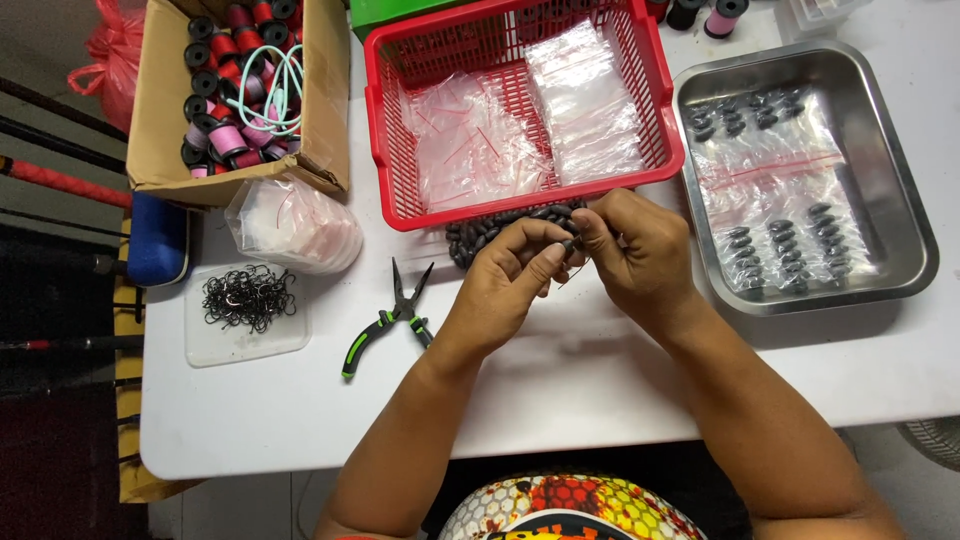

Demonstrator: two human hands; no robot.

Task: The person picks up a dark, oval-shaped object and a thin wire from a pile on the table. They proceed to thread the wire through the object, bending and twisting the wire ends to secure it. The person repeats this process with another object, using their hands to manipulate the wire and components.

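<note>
Your left hand (510, 275) and right hand (630, 250) meet over the middle of the white table (560, 380), fingertips pinched together on one small dark sinker (570, 243), which you hold up off the surface, likely so both thumbs can work it; whether a line runs through it is too fine to tell. Just behind your knuckles lies the heap of dark sinkers (500, 228), touching the near wall of the red basket, close enough to pick from.

Left of your left wrist the green-handled pliers (390, 315) lie open. Further left, near the table's left edge, a clear flat tray (245, 320) holds a tangle of black hooks, with a clear bag (295, 225) behind it.

The red basket (385, 190) at the far middle carries empty clear zip bags with red seal strips. Toward the right edge, the steel tray (900, 200) holds filled bags of sinkers. At the far left corner an open cardboard box (160, 110) holds red and pink thread spools.
</note>
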